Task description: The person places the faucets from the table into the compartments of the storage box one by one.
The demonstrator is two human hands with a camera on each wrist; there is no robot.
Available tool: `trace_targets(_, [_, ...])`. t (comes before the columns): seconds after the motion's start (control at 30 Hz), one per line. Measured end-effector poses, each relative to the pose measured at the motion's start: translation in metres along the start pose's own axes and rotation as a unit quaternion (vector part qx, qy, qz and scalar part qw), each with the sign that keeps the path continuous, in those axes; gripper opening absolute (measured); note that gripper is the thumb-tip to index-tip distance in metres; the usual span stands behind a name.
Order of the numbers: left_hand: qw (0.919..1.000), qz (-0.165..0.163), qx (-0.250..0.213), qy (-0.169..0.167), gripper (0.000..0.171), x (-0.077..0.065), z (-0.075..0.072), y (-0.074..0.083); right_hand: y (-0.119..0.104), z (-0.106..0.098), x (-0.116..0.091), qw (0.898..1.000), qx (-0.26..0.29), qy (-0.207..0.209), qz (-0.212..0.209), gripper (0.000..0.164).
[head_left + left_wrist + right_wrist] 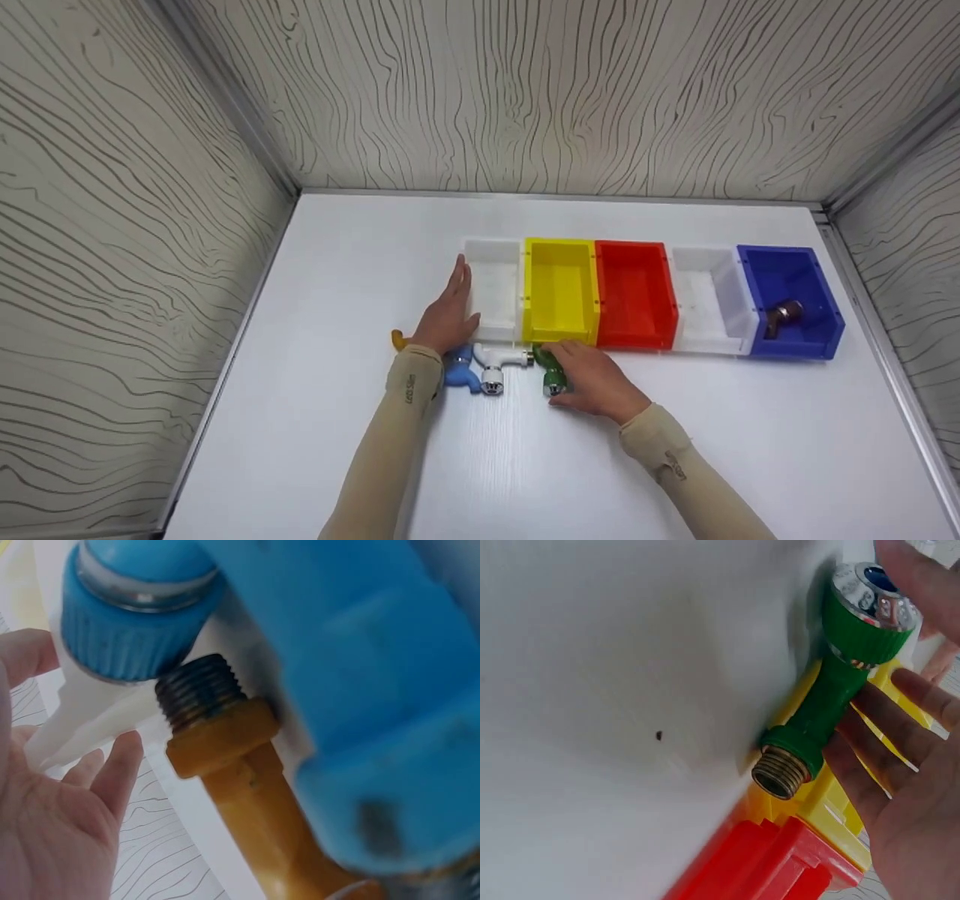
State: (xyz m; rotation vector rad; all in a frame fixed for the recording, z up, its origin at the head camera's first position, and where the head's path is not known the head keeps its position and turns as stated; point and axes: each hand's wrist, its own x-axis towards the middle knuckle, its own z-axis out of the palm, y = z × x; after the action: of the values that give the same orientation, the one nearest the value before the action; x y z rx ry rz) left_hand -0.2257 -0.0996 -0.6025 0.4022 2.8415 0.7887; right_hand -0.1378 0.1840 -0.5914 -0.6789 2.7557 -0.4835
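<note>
My left hand (448, 315) lies along the outer left side of the leftmost white bin (495, 334), fingers straight against its wall. Under and beside that wrist are a blue tap (459, 369) and an orange-yellow tap (398, 340), both seen close up in the left wrist view. A white tap (491, 364) with a chrome-ended knob lies between the hands. My right hand (596, 379) is around a green tap (821, 709) in front of the yellow bin (562, 334). Its fingers stretch behind the tap's body, and the thumb is beside the chrome knob end.
A red bin (637, 341), a second white bin (712, 343) and a blue bin (795, 349) continue the row rightward. Inside the blue bin lies a brown tap (784, 315). Wood-grain panels (525, 97) enclose the white table (495, 465) at the back and sides.
</note>
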Motion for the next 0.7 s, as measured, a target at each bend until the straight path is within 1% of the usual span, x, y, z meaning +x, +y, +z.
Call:
trace_targets(0.13, [1.0, 0.008, 0.0, 0.004, 0.092, 0.0, 0.001, -0.001, -0.001, 0.002, 0.001, 1.0, -0.001, -0.005, 0.005, 0.086])
trace_targets(0.23, [0.9999, 0.011, -0.001, 0.009, 0.091, -0.001, 0.0, -0.002, -0.002, 0.0, 0.001, 1.0, -0.008, -0.006, -0.005, 0.084])
trace_targets(0.43, [0.9999, 0.006, 0.004, 0.008, 0.089, -0.002, -0.002, -0.003, 0.003, 0.003, 0.002, 0.997, -0.031, 0.016, -0.063, 0.081])
trace_targets(0.53, [0.9999, 0.01, 0.012, 0.006, 0.089, -0.001, -0.001, -0.003, 0.007, 0.002, -0.001, 0.996, -0.023, 0.024, -0.081, 0.081])
trace_targets(0.7, [0.9997, 0.021, 0.009, 0.009, 0.088, -0.002, -0.002, -0.002, 0.008, -0.003, -0.009, 0.997, 0.014, 0.03, -0.065, 0.08])
